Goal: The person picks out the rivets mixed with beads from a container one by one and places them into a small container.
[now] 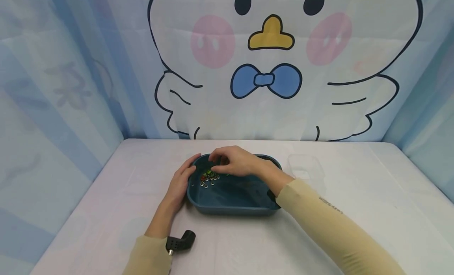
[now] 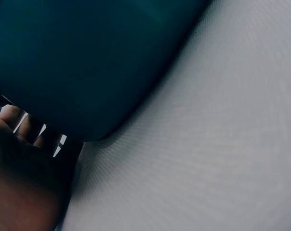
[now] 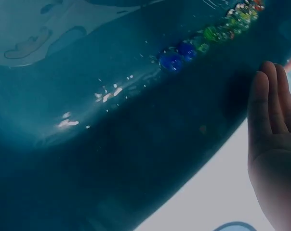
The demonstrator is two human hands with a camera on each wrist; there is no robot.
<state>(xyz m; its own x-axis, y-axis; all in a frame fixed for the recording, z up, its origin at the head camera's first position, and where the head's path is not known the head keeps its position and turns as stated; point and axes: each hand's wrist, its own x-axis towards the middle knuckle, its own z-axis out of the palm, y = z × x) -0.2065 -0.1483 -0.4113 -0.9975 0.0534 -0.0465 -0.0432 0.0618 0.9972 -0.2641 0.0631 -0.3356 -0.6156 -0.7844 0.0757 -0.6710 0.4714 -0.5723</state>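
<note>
A dark blue-green oblong basin (image 1: pixel 234 206) stands on the table. My left hand (image 1: pixel 179 184) lies along its left side, fingers extended at the rim and thumb on the edge. In the left wrist view the basin's dark wall (image 2: pixel 102 72) hides part of that hand's fingers (image 2: pixel 25 127). Over the basin's far side hovers my right hand (image 1: pixel 235 161), thumb and fingers apart with nothing visible between them. Small round beads (image 1: pixel 209 178), green, red and clear, gather at the basin's left end. The right wrist view shows blue glass balls (image 3: pixel 171 61) in a row with green ones (image 3: pixel 210 33).
Right of the basin lies a clear plastic container (image 1: pixel 306 166) on the pale tablecloth (image 1: pixel 372 212). A black wrist camera (image 1: pixel 182 240) juts from the left sleeve. A curtain with a cartoon bird (image 1: pixel 266 117) hangs behind the table's far edge.
</note>
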